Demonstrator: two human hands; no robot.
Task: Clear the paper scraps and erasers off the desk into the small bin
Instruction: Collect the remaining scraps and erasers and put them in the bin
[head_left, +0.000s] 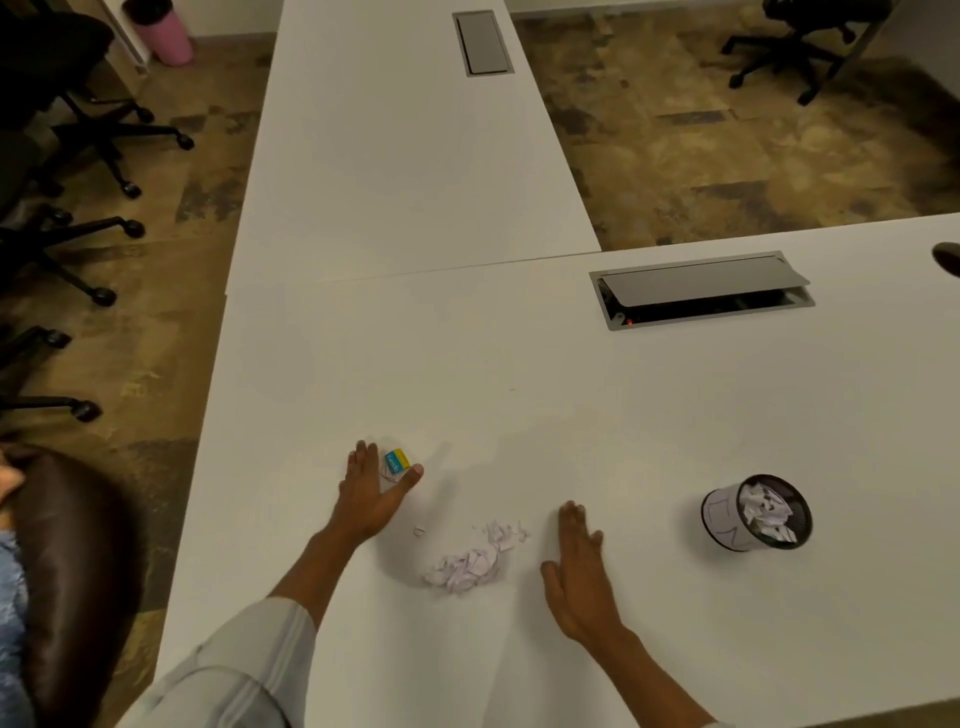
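Note:
A heap of torn white paper scraps (470, 561) lies on the white desk (519, 395) between my hands. My left hand (371, 493) rests flat and open on the desk, fingers and thumb curved around a blue-and-yellow eraser (397, 461) and a few scraps beneath it, not gripping it. One stray scrap (419, 530) lies just right of that hand. My right hand (579, 566) stands open on its edge, right of the heap. The small black mesh bin (756, 512), wrapped in white paper and holding scraps, stands upright to the far right.
An open cable hatch (701, 291) is set into the desk at the back right; a closed one (482, 42) sits on the adjoining desk. Black office chairs (62, 156) stand on the left, a brown chair back (72, 571) near me. A pink bin (161, 31) is on the floor.

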